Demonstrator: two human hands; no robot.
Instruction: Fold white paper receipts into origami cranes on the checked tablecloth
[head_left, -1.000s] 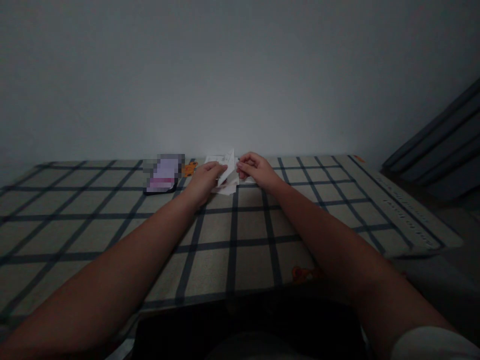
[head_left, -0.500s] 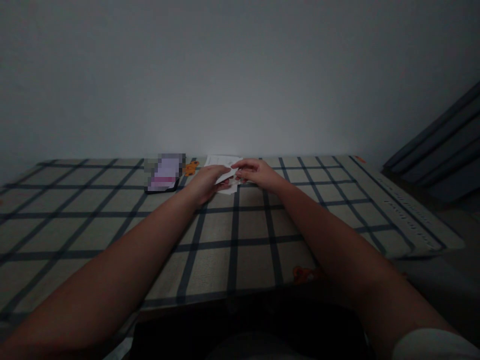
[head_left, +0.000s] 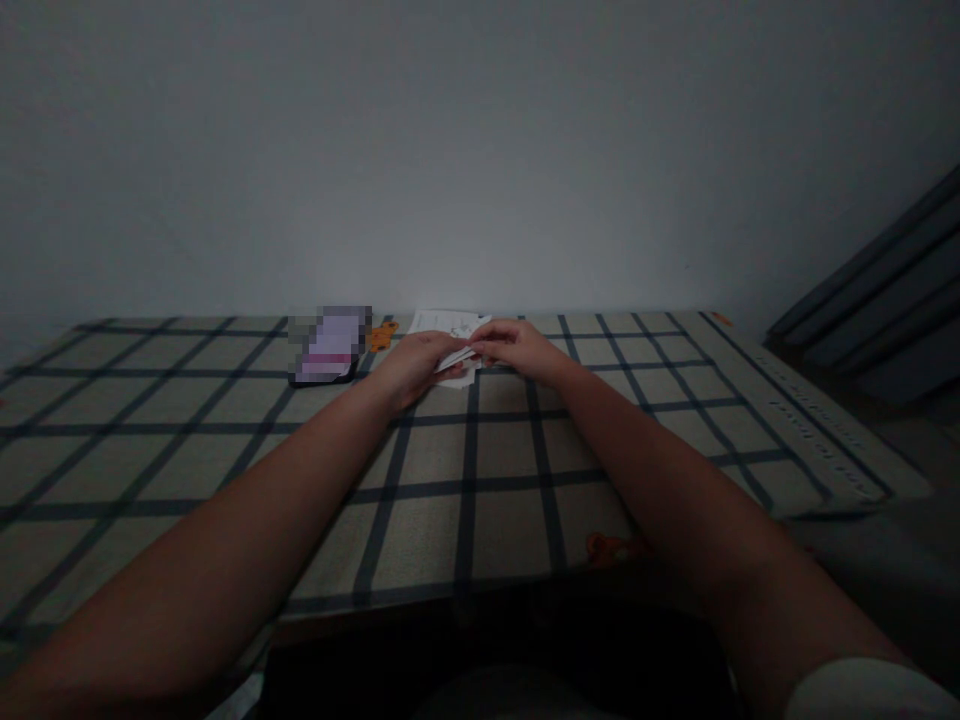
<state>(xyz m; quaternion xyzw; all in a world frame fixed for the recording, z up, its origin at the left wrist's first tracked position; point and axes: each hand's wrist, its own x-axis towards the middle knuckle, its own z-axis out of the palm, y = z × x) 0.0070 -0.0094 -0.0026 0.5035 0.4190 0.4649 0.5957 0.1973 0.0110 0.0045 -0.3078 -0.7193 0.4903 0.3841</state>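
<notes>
Both hands meet over white papers at the far middle of the table. My left hand [head_left: 416, 362] is closed on a small folded white paper [head_left: 454, 357], its thumb on top. From the other side my right hand [head_left: 516, 347] pinches the same paper's right end between thumb and fingers. Beneath and behind them lies a white sheet [head_left: 439, 320] with faint print on it. More white paper edges show below the hands, too dim to tell how many. A phone [head_left: 330, 345], blurred out, rests left of my left hand.
A checked tablecloth [head_left: 502, 530] with dark lines and orange bear prints covers the table. A plain wall [head_left: 480, 150] stands directly behind it. At the right hangs a dark grey curtain [head_left: 885, 300] beyond the table's edge.
The paper in my hands has tilted lower and is now held closer between both. My right fingers have shifted slightly and closed on its end, uncovering more of the sheet behind.
</notes>
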